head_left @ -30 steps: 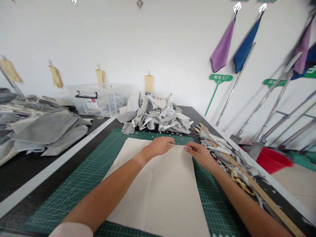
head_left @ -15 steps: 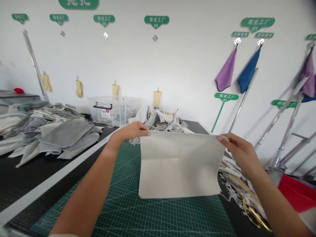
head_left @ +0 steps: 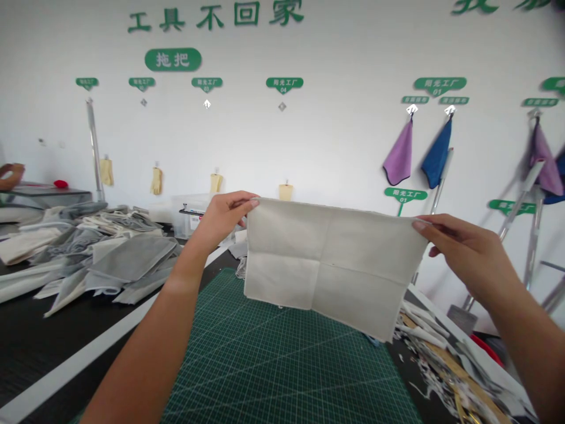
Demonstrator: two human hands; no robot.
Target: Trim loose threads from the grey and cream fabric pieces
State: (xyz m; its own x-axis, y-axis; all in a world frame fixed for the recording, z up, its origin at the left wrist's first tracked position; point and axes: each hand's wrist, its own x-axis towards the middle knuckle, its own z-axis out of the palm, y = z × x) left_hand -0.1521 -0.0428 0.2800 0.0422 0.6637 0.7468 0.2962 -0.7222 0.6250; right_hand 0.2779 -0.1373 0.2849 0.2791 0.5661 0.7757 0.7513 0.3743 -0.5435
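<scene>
I hold a cream-white rectangle of cloth (head_left: 329,265) up in the air above the green cutting mat (head_left: 282,365). My left hand (head_left: 223,215) pinches its upper left corner. My right hand (head_left: 468,256) pinches its upper right corner. The cloth hangs flat between them and shows a cross of fold creases. Its lower edge is clear of the mat.
A heap of grey and white cloth pieces (head_left: 101,253) lies on the black table at the left. A clear plastic box (head_left: 192,215) stands behind my left hand. Scraps and a wooden ruler (head_left: 441,353) line the right edge. Purple and blue cloths (head_left: 419,156) and mop poles hang on the wall.
Both hands have lifted the cloth off the mat and raised it, spread wide between them. My view has tilted upward toward the wall.
</scene>
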